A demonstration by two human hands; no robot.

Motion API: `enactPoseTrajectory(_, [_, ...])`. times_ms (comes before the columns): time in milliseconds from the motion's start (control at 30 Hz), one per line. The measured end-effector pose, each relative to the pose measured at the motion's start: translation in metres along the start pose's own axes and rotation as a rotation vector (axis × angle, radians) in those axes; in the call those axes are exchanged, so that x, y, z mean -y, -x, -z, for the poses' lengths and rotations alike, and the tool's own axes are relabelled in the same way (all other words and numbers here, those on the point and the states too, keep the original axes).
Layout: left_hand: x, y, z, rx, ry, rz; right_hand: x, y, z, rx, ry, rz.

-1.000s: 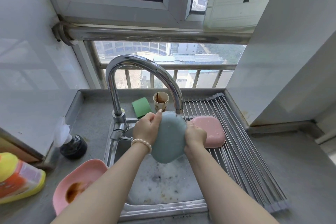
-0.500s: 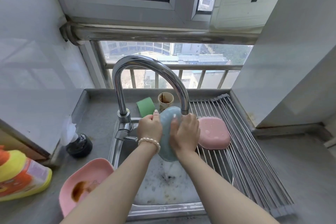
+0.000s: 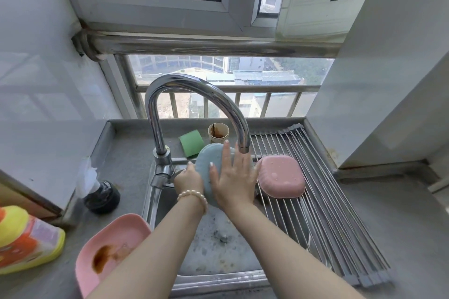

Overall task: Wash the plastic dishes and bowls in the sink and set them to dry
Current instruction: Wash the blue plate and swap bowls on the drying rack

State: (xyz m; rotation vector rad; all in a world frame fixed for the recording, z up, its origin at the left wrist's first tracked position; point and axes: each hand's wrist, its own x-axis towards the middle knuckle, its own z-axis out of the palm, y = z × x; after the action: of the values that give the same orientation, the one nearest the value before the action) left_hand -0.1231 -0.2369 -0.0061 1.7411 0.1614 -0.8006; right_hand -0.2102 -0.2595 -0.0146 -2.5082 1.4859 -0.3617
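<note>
Blue dish (image 3: 211,172) is at frame centre, held on edge over the sink (image 3: 218,245), just under the tap (image 3: 194,94) spout; left hand (image 3: 189,178) is clamped on its left rim, fingers curled behind; right hand (image 3: 234,177) lies flat on its face, fingers spread, palm pressing rather than gripping, so only one hand actually holds it. Looks like a rinse or rub step; I can't tell if water is running. Risks: wet plastic plus a one-sided pinch, so the dish could slip and drop into the dirty basin; a hard rub could lever it out of the left fingers. Rack (image 3: 315,213) at right already carries a pink bowl (image 3: 281,176) upside down, just beside the right hand; a careless swing could knock it. Stained pink dish (image 3: 109,247), lower left, is not yet washed; cup (image 3: 218,132) and sponge (image 3: 191,142) sit behind the tap.
</note>
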Motion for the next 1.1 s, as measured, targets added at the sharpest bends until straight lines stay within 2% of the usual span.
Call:
enactPoseTrajectory(100, [-0.004, -0.003, 0.007, -0.028, 0.018, 0.011, -0.012, 0.020, -0.014, -0.020, 0.084, 0.440])
enactPoseTrajectory(133, [-0.003, -0.005, 0.007, -0.054, 0.021, 0.003, -0.016, 0.020, -0.013, -0.030, 0.091, 0.503])
enactPoseTrajectory(167, [-0.002, -0.005, 0.008, -0.070, 0.043, 0.005, -0.014, 0.018, -0.008, -0.014, 0.044, 0.460])
enactPoseTrajectory(233, [-0.002, -0.001, 0.004, -0.053, 0.033, 0.015, -0.005, 0.007, 0.003, 0.012, -0.110, 0.162])
enactPoseTrajectory(300, [-0.002, 0.009, 0.000, -0.040, -0.019, -0.011, 0.004, -0.004, 0.009, 0.123, -0.166, -0.107])
enactPoseTrajectory(433, [0.005, 0.009, 0.006, -0.015, -0.107, -0.079, -0.009, -0.016, 0.021, 0.154, -0.189, -0.255])
enactPoseTrajectory(533, [0.007, 0.002, 0.005, 0.056, -0.091, -0.062, -0.030, -0.024, 0.026, 0.179, -0.398, -0.328])
enactPoseTrajectory(633, [0.007, -0.006, 0.000, 0.085, -0.001, -0.002, -0.039, -0.029, 0.031, 0.173, -0.644, -0.466])
enactPoseTrajectory(700, [0.004, -0.006, -0.001, 0.088, -0.042, -0.013, -0.044, -0.035, 0.032, 0.145, -0.741, -0.592])
enactPoseTrajectory(767, [-0.001, -0.003, -0.003, 0.050, -0.219, -0.134, -0.046, -0.036, 0.032, 0.148, -0.878, -0.721])
enactPoseTrajectory(900, [0.000, 0.014, -0.010, 0.033, -0.596, -0.519, -0.053, -0.034, 0.017, 0.055, -1.071, -0.943])
enactPoseTrajectory(1000, [0.021, 0.028, -0.021, 0.074, -0.828, -0.733, -0.050, -0.030, 0.018, -0.046, -1.138, -0.942])
enactPoseTrajectory(1100, [0.033, 0.043, -0.029, 0.109, -0.900, -0.808, -0.049, -0.026, 0.020, -0.113, -1.119, -0.925])
